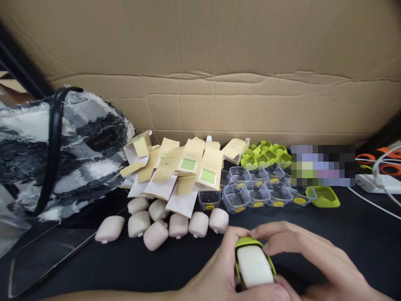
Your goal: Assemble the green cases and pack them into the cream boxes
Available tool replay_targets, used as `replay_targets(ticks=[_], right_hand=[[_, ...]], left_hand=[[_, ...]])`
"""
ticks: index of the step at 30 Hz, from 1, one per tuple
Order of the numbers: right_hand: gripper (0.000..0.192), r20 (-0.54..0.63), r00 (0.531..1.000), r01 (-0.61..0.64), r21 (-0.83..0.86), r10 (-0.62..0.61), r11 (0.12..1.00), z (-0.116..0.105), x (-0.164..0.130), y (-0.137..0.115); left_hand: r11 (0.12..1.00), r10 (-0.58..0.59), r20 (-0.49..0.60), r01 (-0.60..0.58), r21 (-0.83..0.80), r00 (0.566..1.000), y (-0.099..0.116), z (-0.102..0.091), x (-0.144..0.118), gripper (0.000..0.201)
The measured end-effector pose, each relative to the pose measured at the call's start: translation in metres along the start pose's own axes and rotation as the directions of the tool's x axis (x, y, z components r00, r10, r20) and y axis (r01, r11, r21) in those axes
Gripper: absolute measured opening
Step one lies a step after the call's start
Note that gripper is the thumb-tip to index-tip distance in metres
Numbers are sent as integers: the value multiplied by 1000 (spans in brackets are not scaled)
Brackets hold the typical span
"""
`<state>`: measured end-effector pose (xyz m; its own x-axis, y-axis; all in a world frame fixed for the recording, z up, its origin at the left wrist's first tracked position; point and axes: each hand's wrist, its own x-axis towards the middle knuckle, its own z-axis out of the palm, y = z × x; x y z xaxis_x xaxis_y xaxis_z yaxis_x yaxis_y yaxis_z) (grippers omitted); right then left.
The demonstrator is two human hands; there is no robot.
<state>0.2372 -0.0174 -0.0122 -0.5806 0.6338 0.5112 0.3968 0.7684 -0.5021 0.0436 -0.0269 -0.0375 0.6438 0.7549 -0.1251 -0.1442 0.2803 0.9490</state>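
Note:
Low in the view, a white rounded block [255, 265] sits inside a lime-green cover [249, 241], whose rim shows around it. My left hand [216, 271] is closed on the cover from the left, its thumb lying across the near end of the block. From the right, my right hand [313, 255] pinches the cover's upper right edge with its fingertips, and another finger touches near its lower right corner. A row of pale pinkish rounded blocks [178, 225], each with a small tab, lies beyond my left hand. The underside of the held cover is hidden.
Torn-open cardboard boxes [188, 161] are piled behind the pale blocks. Clear plastic cups [236, 198] with yellow stickers, green flower-shaped pieces [266, 152] and a green tray [327, 197] stand at right. A shaggy checked bag [81, 146], a glass sheet [44, 259] and a white cable [372, 202] lie around.

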Motion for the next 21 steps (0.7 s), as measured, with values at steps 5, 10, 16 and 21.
replay_targets(ticks=[5, 10, 16, 21], right_hand=[[54, 9, 1000, -19, 21, 18, 1000, 3, 1, -2], [72, 182, 982, 35, 37, -41, 999, -4, 7, -2], [49, -183, 981, -60, 40, 66, 997, -31, 15, 15], [39, -116, 959, -278, -234, 257, 932, -72, 21, 29]], left_hand=[[998, 51, 1, -51, 26, 999, 7, -1, -1, 64], [991, 43, 3, -42, -124, 999, -3, -6, 8, 75], [960, -92, 7, 91, -264, 996, -8, -9, 11, 75], [988, -78, -10, 76, -132, 997, -3, -7, 8, 72]])
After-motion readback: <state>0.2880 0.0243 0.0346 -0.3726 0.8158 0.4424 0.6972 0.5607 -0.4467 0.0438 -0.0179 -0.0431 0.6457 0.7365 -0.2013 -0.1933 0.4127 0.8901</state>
